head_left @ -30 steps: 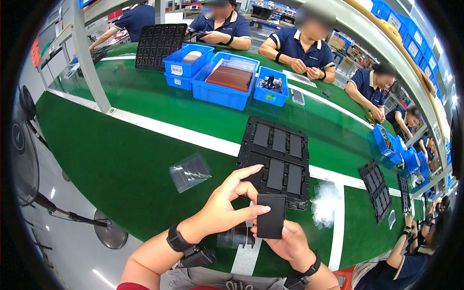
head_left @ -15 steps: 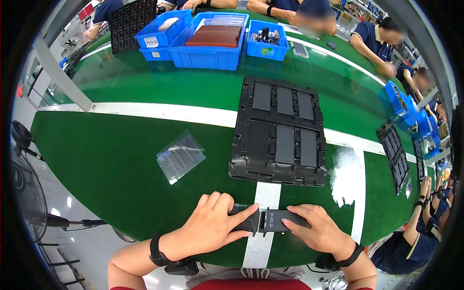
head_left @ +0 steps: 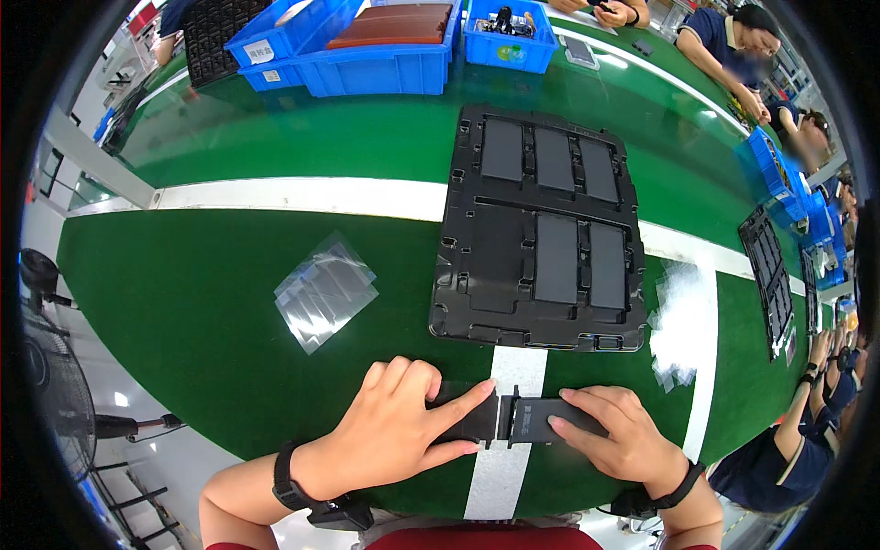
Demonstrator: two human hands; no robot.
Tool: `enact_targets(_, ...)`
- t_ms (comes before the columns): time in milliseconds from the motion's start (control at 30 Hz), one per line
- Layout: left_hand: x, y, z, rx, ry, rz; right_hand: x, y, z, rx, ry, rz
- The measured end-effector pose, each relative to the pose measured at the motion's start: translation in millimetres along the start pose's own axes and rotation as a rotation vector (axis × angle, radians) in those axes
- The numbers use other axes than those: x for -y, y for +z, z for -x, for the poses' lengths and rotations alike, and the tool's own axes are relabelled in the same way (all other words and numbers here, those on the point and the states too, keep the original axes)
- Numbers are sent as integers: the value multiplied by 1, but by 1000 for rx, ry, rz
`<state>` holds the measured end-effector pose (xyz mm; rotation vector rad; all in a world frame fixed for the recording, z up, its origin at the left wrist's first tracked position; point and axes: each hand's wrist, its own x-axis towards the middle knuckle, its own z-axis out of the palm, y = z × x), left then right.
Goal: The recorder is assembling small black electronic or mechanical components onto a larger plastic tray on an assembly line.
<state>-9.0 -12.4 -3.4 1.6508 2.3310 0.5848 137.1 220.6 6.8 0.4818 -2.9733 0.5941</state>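
Observation:
My left hand (head_left: 385, 431) is closed on a black flat piece (head_left: 475, 420), its index finger stretched along the top edge and thumb at the lower edge. To its right, my right hand (head_left: 616, 433) grips a dark grey flat rectangular block (head_left: 535, 422) with small pale print, thumb on top and fingers at the far edge. The two pieces lie end to end over a white strip (head_left: 519, 371) on the green table, with a narrow gap between their facing ends. Part of each piece is hidden under my hands.
Beyond my hands lies a black moulded tray (head_left: 486, 266) with several dark flat blocks in its slots. Clear plastic films (head_left: 325, 293) lie left, more films (head_left: 674, 321) right. Blue bins (head_left: 376, 73) stand at the back; co-workers sit along the far and right sides.
The gap between the two pieces has widened slightly as the right-hand block has shifted a little right. The view has tilted, so the tray and bins appear higher.

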Motion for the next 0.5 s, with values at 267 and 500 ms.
enact_targets(267,-2,-4,-3,37,-28,-6,-4,-1,-1,19,-1,-23)
enact_targets(500,-2,-3,-2,38,-29,3,-4,1,1,13,10,-34)
